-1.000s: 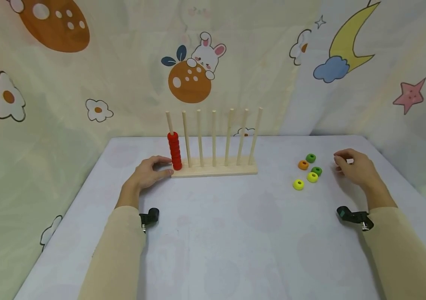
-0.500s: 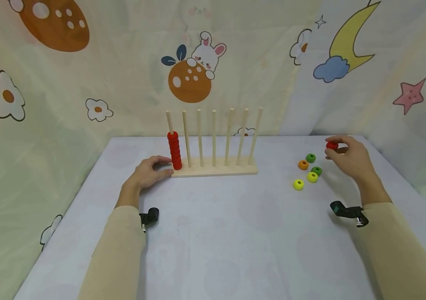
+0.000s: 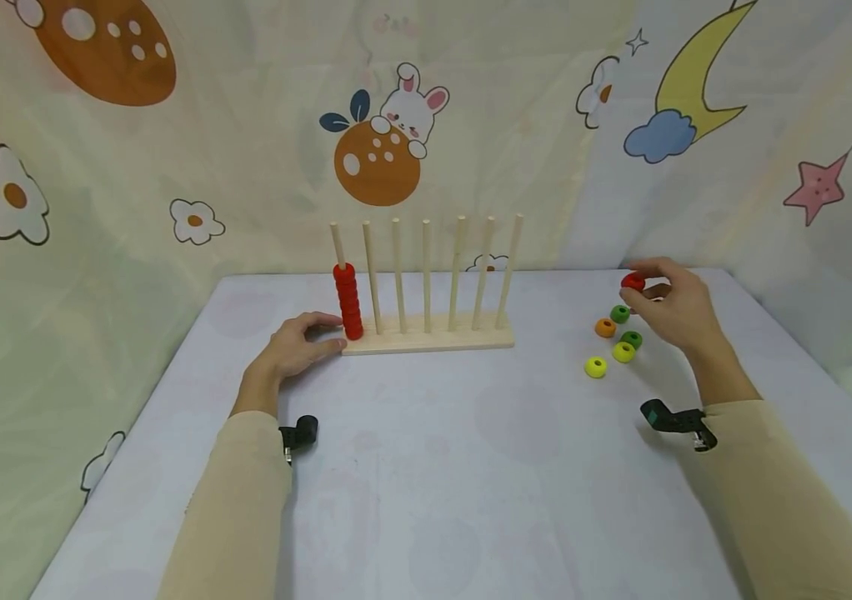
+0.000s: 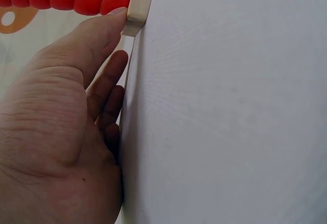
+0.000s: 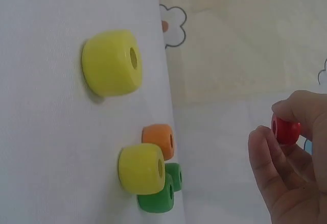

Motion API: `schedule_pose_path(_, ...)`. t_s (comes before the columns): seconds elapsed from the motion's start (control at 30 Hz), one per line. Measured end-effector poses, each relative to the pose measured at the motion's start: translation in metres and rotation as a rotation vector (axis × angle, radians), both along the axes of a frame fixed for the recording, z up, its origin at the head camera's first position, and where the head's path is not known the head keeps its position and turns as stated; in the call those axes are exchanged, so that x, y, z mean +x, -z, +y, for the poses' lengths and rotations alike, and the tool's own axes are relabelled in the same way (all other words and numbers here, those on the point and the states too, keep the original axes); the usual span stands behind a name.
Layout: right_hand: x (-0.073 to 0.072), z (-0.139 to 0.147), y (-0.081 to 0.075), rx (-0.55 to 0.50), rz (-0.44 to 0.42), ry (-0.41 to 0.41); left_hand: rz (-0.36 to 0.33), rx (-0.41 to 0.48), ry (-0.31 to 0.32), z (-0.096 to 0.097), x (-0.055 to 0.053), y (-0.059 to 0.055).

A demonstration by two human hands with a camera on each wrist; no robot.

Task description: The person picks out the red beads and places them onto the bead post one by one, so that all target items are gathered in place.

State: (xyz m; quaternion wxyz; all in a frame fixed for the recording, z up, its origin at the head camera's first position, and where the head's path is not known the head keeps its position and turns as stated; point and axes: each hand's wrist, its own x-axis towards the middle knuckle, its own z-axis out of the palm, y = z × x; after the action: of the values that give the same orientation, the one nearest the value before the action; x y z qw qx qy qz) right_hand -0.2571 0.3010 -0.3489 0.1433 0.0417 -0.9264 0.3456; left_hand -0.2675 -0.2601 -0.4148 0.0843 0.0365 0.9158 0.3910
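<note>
A wooden peg rack stands on the table with a row of upright pegs. Several red beads are stacked on its leftmost peg; the other pegs are bare. My left hand holds the left end of the base, its thumb against the base corner below the beads. Raised above the table at the right, my right hand pinches a red bead between thumb and fingers. Below it lie two yellow beads, two green beads and an orange bead.
A white cloth covers the table. Behind it hangs a printed curtain with cartoon figures. A black wrist camera sits on the left sleeve, and another camera is on the right one.
My right hand has picked up the red bead, lifted it and moved left toward the loose beads. The left hand stays at the rack's end.
</note>
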Motion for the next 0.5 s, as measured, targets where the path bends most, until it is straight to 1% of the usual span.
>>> schedule_pose_path(0.2,0.002,-0.013,-0.006,0.007,0.012,-0.053,-0.002,0.001,0.002,0.001,0.001,0.000)
schedule_pose_path(0.5,0.003,-0.034,-0.017,0.013,0.054,-0.099,-0.002,0.006,0.000,0.000,-0.001,0.002)
